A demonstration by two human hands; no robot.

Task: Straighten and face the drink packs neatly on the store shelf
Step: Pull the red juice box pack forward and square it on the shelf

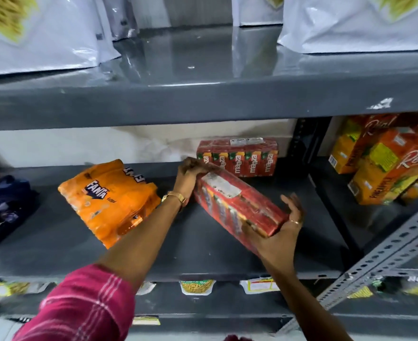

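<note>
Both hands clamp a red Maaza pack by its ends, left hand at the far end, right hand cupping the near one, seemingly to swing it square beside the faced pack just beyond.

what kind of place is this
Likely a shop's shelving aisle or stockroom: grey metal shelves carry shrink-wrapped Maaza packs, a Fanta pack and Real juice cartons.

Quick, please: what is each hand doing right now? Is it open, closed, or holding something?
Left hand: closed on the far end of the red Maaza pack.
Right hand: fingers spread, cupping the near end of the same pack.
</note>
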